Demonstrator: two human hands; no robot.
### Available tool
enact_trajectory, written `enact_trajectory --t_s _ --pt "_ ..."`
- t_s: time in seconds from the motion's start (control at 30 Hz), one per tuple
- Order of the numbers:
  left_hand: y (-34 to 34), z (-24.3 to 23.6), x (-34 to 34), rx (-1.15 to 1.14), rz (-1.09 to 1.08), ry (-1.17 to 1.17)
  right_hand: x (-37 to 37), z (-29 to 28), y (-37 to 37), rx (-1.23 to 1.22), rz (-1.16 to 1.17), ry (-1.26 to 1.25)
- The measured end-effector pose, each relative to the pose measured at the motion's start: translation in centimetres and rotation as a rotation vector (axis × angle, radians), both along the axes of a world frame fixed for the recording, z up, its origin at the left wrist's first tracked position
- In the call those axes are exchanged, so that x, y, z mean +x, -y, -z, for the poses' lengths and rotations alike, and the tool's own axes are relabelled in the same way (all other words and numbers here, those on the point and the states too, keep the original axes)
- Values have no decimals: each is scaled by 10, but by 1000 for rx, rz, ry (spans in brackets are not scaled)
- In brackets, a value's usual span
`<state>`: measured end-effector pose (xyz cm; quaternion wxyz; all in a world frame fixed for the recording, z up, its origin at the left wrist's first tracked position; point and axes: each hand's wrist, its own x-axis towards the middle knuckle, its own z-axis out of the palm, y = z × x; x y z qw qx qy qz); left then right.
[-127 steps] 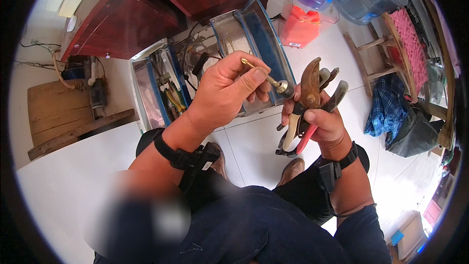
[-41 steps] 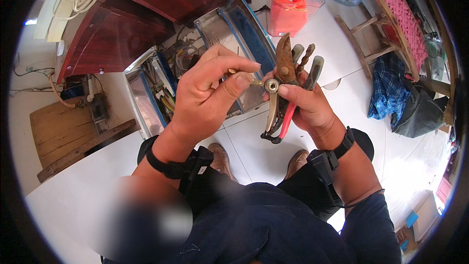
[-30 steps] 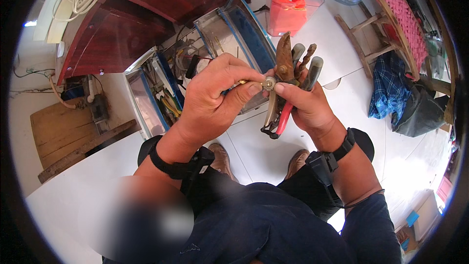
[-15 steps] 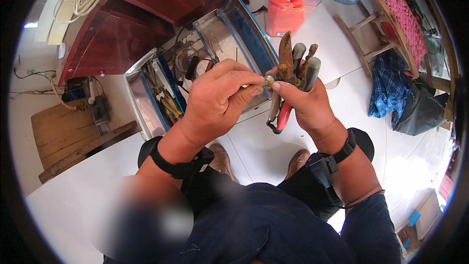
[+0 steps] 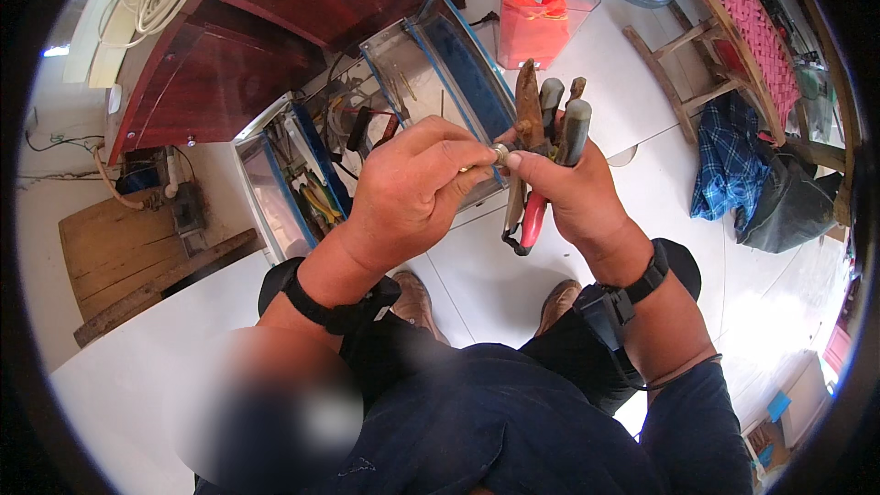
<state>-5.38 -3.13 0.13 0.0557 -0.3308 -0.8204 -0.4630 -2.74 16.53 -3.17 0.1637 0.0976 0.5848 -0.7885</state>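
Note:
My right hand (image 5: pixel 587 197) is wrapped round a bundle of hand tools. Out of it stick a rusty flat blade (image 5: pixel 528 96), dark grey handles (image 5: pixel 576 133) and, on the near side, a red handle (image 5: pixel 533 218). The tools' heads are mostly hidden by my fingers. A small round metal fitting (image 5: pixel 500 154) sits between my right thumb and the fingertips of my left hand (image 5: pixel 412 179). The left thumb and fingers are closed in a pinch on it, hiding part of it.
Beyond my hands stands an open toolbox with blue-edged trays (image 5: pixel 458 64), holding several tools and wires. Red wooden cabinet doors (image 5: pixel 220 82) are at the left. Further off are a red container (image 5: pixel 533 32), a wooden stool (image 5: pixel 697 46) and a checked cloth (image 5: pixel 729 160).
Both hands stay almost in place. The tool bundle has tilted slightly in my right hand, and the left fingertips have shifted a little on the fitting.

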Motion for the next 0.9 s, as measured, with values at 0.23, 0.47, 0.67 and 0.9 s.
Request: enact_trajectory --t_s 0.23,0.47,0.67,0.9 --pt "-1 4 0 -13 5 14 -2 0 -2 -28 -12 35" --pt "-5 18 3 31 -34 129 -1 9 1 -52 10 66" --pt "-5 24 10 -19 -84 237 4 8 5 -96 17 143" --pt "-4 24 16 -126 -68 270 9 12 8 -185 5 220"
